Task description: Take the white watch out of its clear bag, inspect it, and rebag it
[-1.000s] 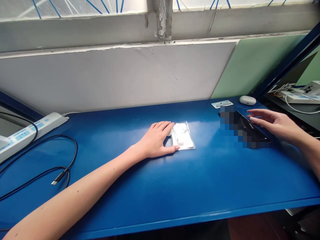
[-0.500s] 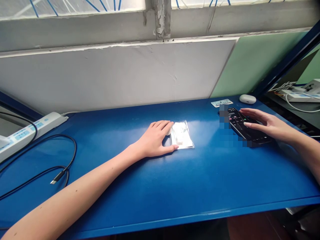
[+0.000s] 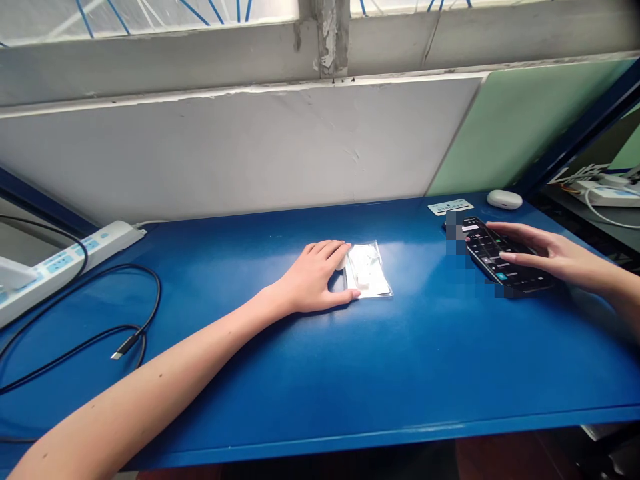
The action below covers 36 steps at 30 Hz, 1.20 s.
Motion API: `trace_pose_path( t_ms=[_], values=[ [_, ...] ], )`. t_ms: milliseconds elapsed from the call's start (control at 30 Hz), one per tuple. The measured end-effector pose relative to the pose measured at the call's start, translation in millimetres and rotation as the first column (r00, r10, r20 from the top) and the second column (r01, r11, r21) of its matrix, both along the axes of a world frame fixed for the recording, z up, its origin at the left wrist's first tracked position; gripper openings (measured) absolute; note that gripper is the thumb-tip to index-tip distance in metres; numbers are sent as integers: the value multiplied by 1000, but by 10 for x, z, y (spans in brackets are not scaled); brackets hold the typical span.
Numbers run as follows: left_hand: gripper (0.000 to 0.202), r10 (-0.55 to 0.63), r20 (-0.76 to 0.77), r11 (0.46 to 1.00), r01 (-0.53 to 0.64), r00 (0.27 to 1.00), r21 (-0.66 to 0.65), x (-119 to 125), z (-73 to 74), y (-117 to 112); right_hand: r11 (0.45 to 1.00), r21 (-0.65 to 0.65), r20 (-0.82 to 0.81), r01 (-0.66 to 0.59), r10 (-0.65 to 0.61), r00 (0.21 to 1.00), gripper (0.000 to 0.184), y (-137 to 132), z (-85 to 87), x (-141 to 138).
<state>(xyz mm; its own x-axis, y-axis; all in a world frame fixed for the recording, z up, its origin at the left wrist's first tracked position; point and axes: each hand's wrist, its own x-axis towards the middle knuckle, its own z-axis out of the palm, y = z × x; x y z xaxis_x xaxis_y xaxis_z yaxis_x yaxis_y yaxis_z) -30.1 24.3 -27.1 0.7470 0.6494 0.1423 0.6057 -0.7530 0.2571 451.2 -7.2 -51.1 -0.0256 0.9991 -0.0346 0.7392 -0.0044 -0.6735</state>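
Note:
My left hand lies on the blue table, its thumb and fingers apart at the left edge of a clear plastic packet. White pieces show inside the packet. Part of a pale rounded thing shows beside the fingers, mostly hidden by them. At the right, my right hand reaches over a black phone that lies screen up. Its thumb is at the lit screen, and the other fingers stretch along the far side. Whether the thumb presses on the glass I cannot tell.
Behind the phone are a printed card and a white earbud case. A white power strip and a looped black cable occupy the left side. A wall borders the blue table at the back.
The view has shifted slightly, so most things appear a little further right. On the phone screen a light bar and a blue icon now show. Both hands keep nearly the same poses.

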Motion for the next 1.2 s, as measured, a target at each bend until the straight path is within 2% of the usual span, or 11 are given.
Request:
trace_pose_path(
  t_ms=[133, 333, 567, 767, 1000, 1200],
  values=[
    [86, -2, -1, 1000, 2, 1000, 2, -3, 4, -1, 1000, 19, -31, 0, 1, 1000, 73, 8, -6, -32],
    [85, 6, -7, 1000, -6, 1000, -5, -11, 13, -5, 998, 41, -48, 50, -48, 998, 67, 4, -1, -91],
    [85, 1, 6, 1000, -1, 1000, -12, -9, 19, -8, 997, 67, -16, 28, -27, 1000, 69, 23, -42, -50],
    [84, 10, 10, 1000, -10, 1000, -29, -5, 36, -22, 998, 30, -150, 63, -58, 987, 56, 9, 12, -93],
    [83, 12, 10, 999, -12, 1000, -32, -2, 46, -25, 996, 54, -108, 66, -60, 992, 59, 1, 18, -124],
    [84, 12, 2, 999, -12, 1000, -29, 0, 48, -27, 989, -3, -117, 148, -148, 982, 59, 11, -3, -141]
  ],
)
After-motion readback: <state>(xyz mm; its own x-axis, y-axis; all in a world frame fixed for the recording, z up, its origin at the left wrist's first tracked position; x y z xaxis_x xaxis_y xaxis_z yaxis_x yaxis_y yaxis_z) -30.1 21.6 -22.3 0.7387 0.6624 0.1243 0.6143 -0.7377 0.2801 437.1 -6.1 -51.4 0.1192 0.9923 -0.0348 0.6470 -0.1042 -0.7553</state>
